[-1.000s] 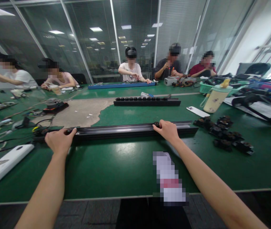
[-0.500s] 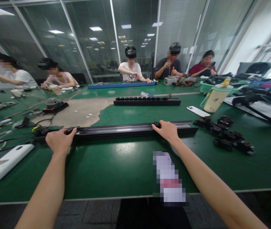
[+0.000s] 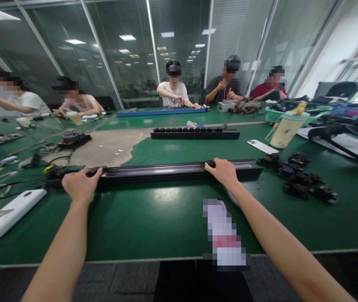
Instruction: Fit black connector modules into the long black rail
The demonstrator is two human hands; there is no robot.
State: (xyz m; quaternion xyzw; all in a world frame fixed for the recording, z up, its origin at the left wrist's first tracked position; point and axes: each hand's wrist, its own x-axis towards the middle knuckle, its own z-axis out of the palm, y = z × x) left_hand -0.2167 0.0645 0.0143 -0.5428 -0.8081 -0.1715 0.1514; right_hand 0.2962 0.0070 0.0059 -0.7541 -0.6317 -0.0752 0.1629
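A long black channel-like rail [image 3: 156, 170] with a shiny inner strip lies across the green table in front of me. My left hand [image 3: 79, 184] is closed at its left end, thumb and fingers around a small black part [image 3: 95, 171] mostly hidden by the hand. Farther right along the rail, my right hand [image 3: 224, 173] pinches a small black block [image 3: 210, 163] sitting in the channel. Beyond the right end, several similar black blocks [image 3: 301, 178] form a loose pile.
Behind stands a second rail [image 3: 194, 135] holding a row of black blocks. A white phone [image 3: 262, 147], a yellow cup [image 3: 287, 130] and a green basket [image 3: 273, 115] are at right. A white device [image 3: 11, 214] and cables lie left. Several people sit across the table.
My right hand has shifted slightly to the right along the rail with the small black block. The left hand stays at the left end.
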